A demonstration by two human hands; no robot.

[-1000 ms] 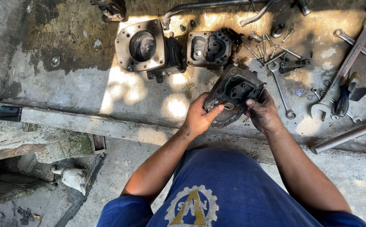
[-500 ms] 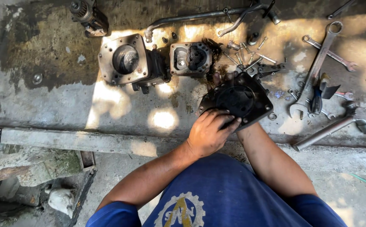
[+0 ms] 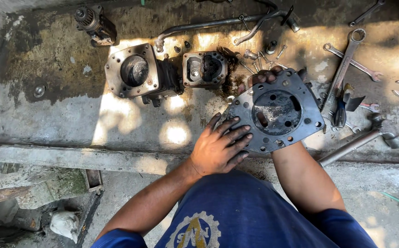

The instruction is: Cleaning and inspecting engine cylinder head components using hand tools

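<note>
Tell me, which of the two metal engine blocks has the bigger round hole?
The left engine block, with one wide round hole. The smaller block beside it, nearer the held plate, has smaller openings.
</note>
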